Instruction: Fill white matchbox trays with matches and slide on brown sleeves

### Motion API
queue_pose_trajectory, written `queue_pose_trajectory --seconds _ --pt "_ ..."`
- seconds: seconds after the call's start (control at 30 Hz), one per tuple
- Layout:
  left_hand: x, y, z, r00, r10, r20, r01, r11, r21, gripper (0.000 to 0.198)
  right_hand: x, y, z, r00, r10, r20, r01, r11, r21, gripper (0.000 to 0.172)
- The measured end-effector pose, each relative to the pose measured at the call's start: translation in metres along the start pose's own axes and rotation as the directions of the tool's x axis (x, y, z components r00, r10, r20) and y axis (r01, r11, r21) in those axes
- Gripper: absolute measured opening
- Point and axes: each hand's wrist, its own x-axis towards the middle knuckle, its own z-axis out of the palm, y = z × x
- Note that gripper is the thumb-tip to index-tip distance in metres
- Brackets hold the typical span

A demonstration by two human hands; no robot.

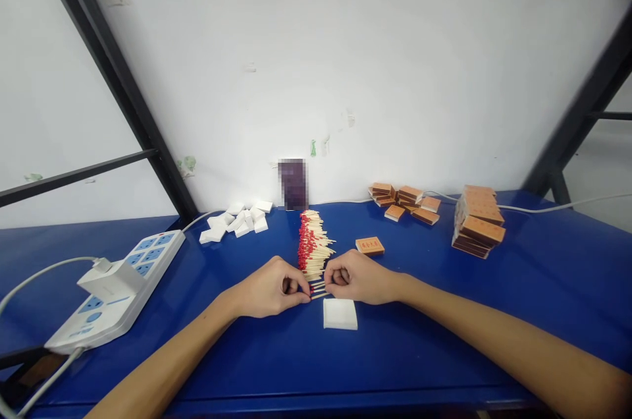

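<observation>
A long pile of red-headed matches (316, 244) lies on the blue table, heads to the left. In front of it, a few separate matches (319, 296) lie side by side between my hands. My left hand (274, 287) is closed in a pinch at their red heads. My right hand (358, 277) is closed too, its curled fingertips at the plain ends of these matches. Just below my right hand rests a white matchbox tray (340, 314). An orange matchbox sleeve (370, 246) lies behind that hand.
White matchbox trays (237, 220) lie heaped at the back left. Loose orange matchboxes (405, 201) and a stacked block of them (478, 220) stand at the back right. A power strip (118, 287) with a plugged charger is on the left. A blurred dark object (293, 184) leans on the wall.
</observation>
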Motion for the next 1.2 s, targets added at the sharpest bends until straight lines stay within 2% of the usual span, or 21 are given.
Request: queue_pose_trajectory --seconds 0.1,0.27,0.37,0.47,0.57,0.67,0.87,1.0,1.2 --pt "0.004 0.000 0.001 0.999 -0.046 -0.014 0.046 0.999 -0.024 0.019 0.000 0.000 -0.001 1.000 0.006 0.001 -0.006 1.000 0.002 0.006" --pt "0.008 0.003 -0.005 0.994 -0.092 0.058 0.097 0.990 -0.099 0.026 -0.001 0.001 -0.003 1.000 -0.016 -0.015 0.017 0.998 0.059 0.006" --pt "0.007 0.002 -0.007 0.996 -0.084 -0.030 0.079 0.988 -0.132 0.027 -0.001 0.004 -0.002 0.999 -0.024 -0.032 0.027 0.993 0.111 0.005" --pt "0.004 -0.003 -0.004 0.990 -0.065 -0.127 0.054 0.995 -0.088 0.027 -0.002 0.006 -0.001 0.999 -0.029 -0.040 0.034 0.991 0.127 0.004" --pt "0.001 -0.008 -0.001 0.987 -0.019 -0.161 0.014 0.999 -0.035 0.024 -0.003 0.006 -0.001 0.999 -0.021 -0.035 0.025 0.992 0.126 0.005" --pt "0.000 -0.008 0.002 0.985 0.040 -0.166 -0.040 0.999 0.006 0.021 -0.004 0.003 -0.003 0.999 0.023 -0.027 -0.019 0.992 0.124 0.017" --pt "-0.005 -0.007 -0.001 0.936 0.157 -0.314 -0.108 0.980 0.169 0.013 -0.004 -0.002 -0.009 0.997 0.072 0.014 -0.073 0.994 0.086 0.030" --pt "-0.007 -0.010 -0.004 0.926 0.187 -0.328 -0.085 0.950 0.301 0.013 -0.005 -0.004 -0.010 0.999 0.049 0.013 -0.049 0.999 0.021 0.031" --pt "-0.006 -0.006 -0.002 0.934 0.167 -0.316 -0.052 0.938 0.342 0.015 -0.008 -0.006 -0.010 1.000 0.019 -0.008 -0.019 1.000 -0.015 0.030"
